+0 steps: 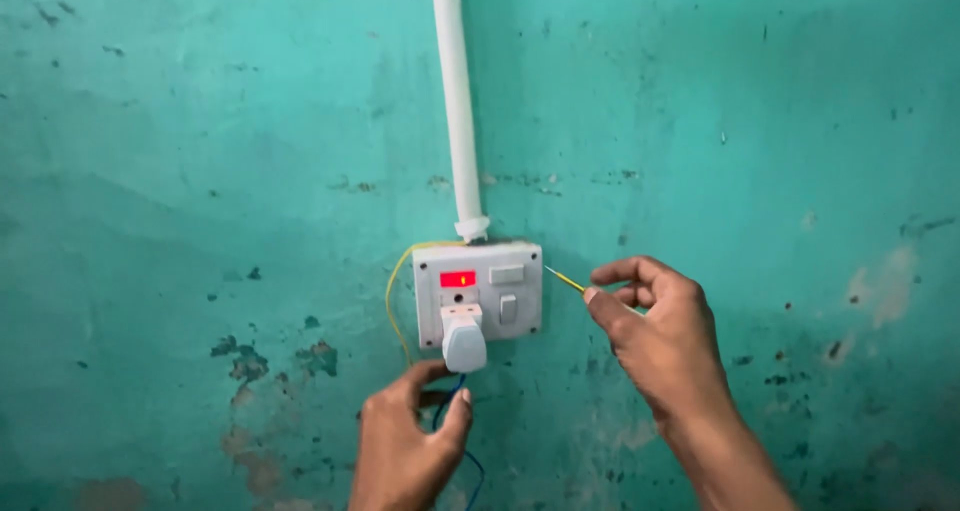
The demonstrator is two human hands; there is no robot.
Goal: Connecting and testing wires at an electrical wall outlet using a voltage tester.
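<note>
Switchboard [478, 289] mid-wall under white conduit [455, 101], right hand [655, 321] pinching thin yellow wire [564, 280] at its 3 o'clock, left hand [405, 446] gripping blue cable [452, 396] at 6 o'clock (plug [463, 337] seated), probing step, steadiness needed.

Your left hand [405, 449] is cut off at the wrist by the lower edge, and your right hand [655, 331] leaves the frame at the forearm. The blue wire [470, 466] passes behind your left fingers and runs out at the bottom; where it ends is unseen. The white conduit [456, 101] is cut by the top edge. The thin yellow tool [565, 280] vanishes into your right fingers; its handle is hidden, its tip too small to make out.
</note>
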